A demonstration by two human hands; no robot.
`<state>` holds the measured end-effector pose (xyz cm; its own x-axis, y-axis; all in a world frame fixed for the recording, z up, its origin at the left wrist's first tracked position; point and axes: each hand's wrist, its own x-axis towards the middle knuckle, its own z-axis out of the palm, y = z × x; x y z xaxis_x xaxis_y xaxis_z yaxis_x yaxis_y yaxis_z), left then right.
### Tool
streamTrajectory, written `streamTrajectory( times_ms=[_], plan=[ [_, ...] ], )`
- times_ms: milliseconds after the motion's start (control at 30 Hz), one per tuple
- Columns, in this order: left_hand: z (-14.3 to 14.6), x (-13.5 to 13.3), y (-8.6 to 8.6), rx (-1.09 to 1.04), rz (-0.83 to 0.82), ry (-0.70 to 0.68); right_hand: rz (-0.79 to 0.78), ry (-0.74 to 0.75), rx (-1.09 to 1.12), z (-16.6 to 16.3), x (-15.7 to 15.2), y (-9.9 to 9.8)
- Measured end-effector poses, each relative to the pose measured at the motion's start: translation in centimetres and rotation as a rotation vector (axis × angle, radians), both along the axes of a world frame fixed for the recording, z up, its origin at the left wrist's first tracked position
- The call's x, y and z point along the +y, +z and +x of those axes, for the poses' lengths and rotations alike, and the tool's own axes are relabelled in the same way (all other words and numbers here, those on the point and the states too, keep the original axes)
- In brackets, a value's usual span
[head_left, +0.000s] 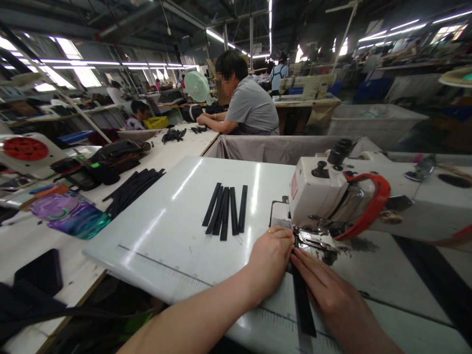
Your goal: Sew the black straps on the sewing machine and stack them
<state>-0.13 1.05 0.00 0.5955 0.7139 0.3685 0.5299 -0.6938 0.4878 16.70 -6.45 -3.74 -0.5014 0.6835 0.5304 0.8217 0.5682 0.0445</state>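
Note:
A black fabric strip (304,305) runs from the sewing machine (320,196) toward me across the white table. My left hand (271,258) lies beside the needle area, its fingers closed and pressed on the strip's far end. Just to the right, my right hand (326,285) has its fingers together along the strip's edge, pressing it near the presser foot (311,239). The exact spot under the fingertips is hidden. Several short black strips (223,211) lie side by side to the left of my hands.
A ruler scale (165,265) is printed along the table's near edge. Farther left are a pile of black strips (134,189), a purple-teal pouch (70,214) and a dark phone (39,272). A co-worker in a grey shirt (254,105) sits beyond a cloth-lined bin (258,147).

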Motion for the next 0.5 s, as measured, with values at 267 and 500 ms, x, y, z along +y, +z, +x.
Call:
streamTrajectory(
  times_ms=[267, 500],
  plan=[
    [0.24, 0.00, -0.38, 0.052, -0.037, 0.012, 0.023, 0.004, 0.011, -0.08, 0.24, 0.39],
    [0.53, 0.35, -0.72, 0.081, -0.023, -0.010, 0.019, -0.019, 0.020, -0.24, 0.55, 0.46]
  ],
)
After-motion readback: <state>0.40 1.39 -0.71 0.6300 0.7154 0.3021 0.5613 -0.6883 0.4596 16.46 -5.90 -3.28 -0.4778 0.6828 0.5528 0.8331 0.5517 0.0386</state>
